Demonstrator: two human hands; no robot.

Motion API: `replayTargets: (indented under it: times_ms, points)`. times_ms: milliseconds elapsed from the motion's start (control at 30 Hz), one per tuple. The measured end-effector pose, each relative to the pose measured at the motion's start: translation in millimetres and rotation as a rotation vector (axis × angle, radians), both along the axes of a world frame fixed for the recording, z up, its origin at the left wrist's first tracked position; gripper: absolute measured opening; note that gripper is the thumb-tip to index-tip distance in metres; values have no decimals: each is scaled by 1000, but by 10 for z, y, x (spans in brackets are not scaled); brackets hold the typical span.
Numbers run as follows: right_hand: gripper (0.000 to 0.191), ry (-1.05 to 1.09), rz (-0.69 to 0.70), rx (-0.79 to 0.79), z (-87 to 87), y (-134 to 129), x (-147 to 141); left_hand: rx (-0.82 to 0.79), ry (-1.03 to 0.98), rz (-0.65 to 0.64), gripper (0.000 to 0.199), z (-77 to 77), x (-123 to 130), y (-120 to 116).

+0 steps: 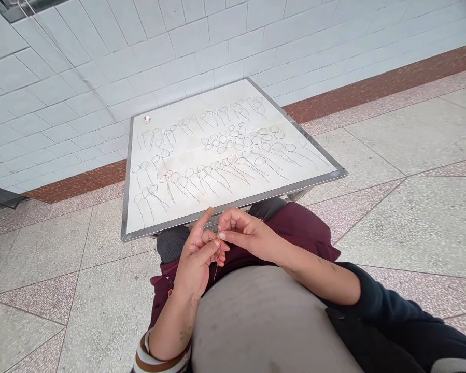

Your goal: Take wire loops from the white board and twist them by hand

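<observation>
Above my lap, close to the near edge of the white board, my two hands meet at one thin wire (214, 282). My left hand (196, 259) pinches it between thumb and fingers, with its index finger stretched up and part of the wire looped around near that finger. My right hand (252, 235) grips the same wire with thumb and index fingertip, touching the left fingertips. A loose tail of the wire hangs down below the left hand. The exact crossing at the fingertips is too small to make out.
In front of me stands a white board-topped table (217, 98) with a grey metal rim. Rows of thin wire loops (260, 160), many with long tails, lie across it. A small white and red object (147, 119) sits at its far left corner. Behind is a white tiled wall (228, 31).
</observation>
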State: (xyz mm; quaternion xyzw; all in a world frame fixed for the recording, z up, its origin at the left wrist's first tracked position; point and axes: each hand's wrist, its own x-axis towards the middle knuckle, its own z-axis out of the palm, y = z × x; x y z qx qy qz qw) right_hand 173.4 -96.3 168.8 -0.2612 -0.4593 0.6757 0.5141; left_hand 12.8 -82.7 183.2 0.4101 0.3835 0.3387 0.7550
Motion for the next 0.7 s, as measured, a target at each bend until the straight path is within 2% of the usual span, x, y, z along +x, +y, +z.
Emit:
replayTargets:
  times_ms: [133,367,567,700]
  points:
    - [22,22,14,-12,-12,1,-6,-2,9,5,67,-15,3,-1]
    - [19,-137,-245,-81,-27,31,11,4,42,-27,73,-28,-43,-51]
    - [21,-91,-358,-106,-58,97,63,69,63,-34,73,-99,-56,-149]
    - [26,-48,-426,-145,-24,110,104,119,57,-42,66,-135,-38,-200]
